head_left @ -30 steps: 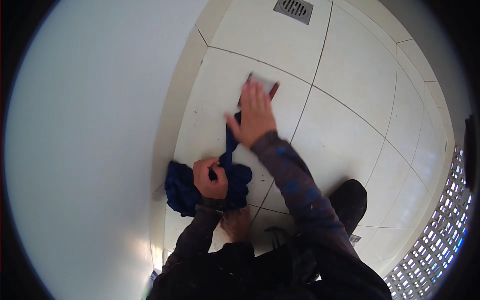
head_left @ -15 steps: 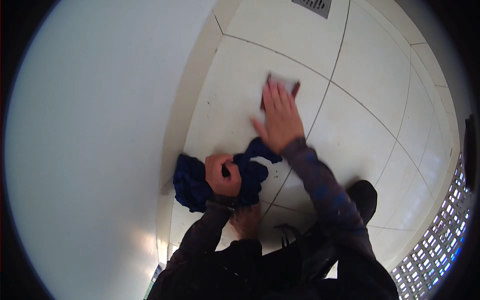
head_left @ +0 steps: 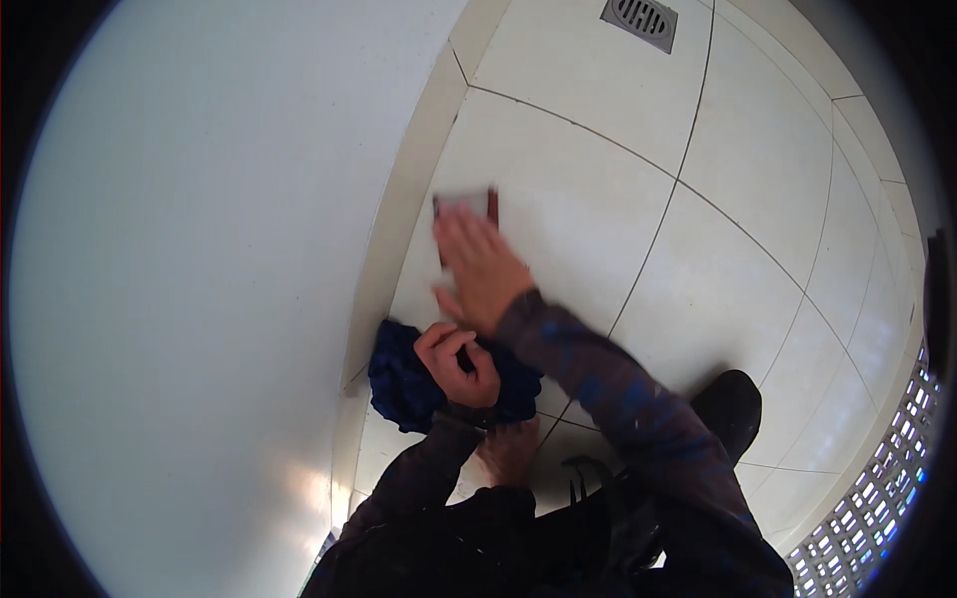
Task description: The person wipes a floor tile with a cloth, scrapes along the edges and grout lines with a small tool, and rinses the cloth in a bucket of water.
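My right hand (head_left: 477, 264) lies flat, fingers stretched out, over a small flat piece with a pale middle and dark red side edges (head_left: 492, 206). This piece rests on the tiled floor close to the wall base; its near part is hidden under the hand, and its kind I cannot make out. Nearer to me, my left hand (head_left: 460, 367) has its fingers curled into a ring. It is closed on a bunched dark blue cloth (head_left: 396, 374), which spreads out on both sides of it. The right wrist and sleeve hide part of that cloth.
A smooth pale wall (head_left: 219, 249) rises on the left above a tiled base strip (head_left: 401, 189). A metal floor drain (head_left: 641, 20) sits at the far end. My bare foot (head_left: 506, 453) and a dark shoe or foot covering (head_left: 731, 411) are near. A perforated panel (head_left: 867, 508) stands at lower right.
My right hand and the red-edged piece have slid left toward the wall base and slightly nearer to me. The blue cloth's loose end at the right wrist no longer shows. The view has shifted slightly.
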A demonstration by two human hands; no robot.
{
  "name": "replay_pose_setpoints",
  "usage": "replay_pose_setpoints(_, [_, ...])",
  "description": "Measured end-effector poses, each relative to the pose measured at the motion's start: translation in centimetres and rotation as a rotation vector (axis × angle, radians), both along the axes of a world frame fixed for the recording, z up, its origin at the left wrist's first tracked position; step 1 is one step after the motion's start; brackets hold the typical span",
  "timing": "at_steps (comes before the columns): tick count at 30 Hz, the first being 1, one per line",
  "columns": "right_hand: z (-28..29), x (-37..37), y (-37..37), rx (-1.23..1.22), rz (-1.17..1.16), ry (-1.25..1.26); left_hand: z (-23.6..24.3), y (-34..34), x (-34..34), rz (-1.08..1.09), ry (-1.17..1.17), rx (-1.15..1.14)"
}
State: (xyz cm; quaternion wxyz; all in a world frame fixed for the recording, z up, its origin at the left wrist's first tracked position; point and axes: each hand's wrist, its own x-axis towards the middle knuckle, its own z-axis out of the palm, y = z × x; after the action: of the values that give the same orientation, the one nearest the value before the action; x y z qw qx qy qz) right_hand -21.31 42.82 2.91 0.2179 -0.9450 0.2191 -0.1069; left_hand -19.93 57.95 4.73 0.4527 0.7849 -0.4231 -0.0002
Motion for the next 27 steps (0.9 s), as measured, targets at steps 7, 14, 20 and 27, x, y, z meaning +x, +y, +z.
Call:
replay_pose_setpoints(7, [-0.1, 2.0, -8.6, -0.089, -0.389, -0.063, -0.1, -0.2, -1.2, -0.043, 0.046, 0.02])
replay_pose_setpoints(14, [-0.6, 0.9, 1.4, 0.003, -0.145, -0.066, -0.2, 0.5, 0.5, 0.007, -0.008, -0.056])
replay_pose_setpoints(20, [0.1, 7.2, -4.4, 0.018, -0.506, -0.001, -1.3, 0.7, -0.4, -0.054, -0.021, -0.011])
replay_pose_setpoints(27, [-0.3, 8.0, -6.7, 0.024, -0.56, -0.107, -0.9, 0.6, -1.1, -0.008, 0.0, 0.025])
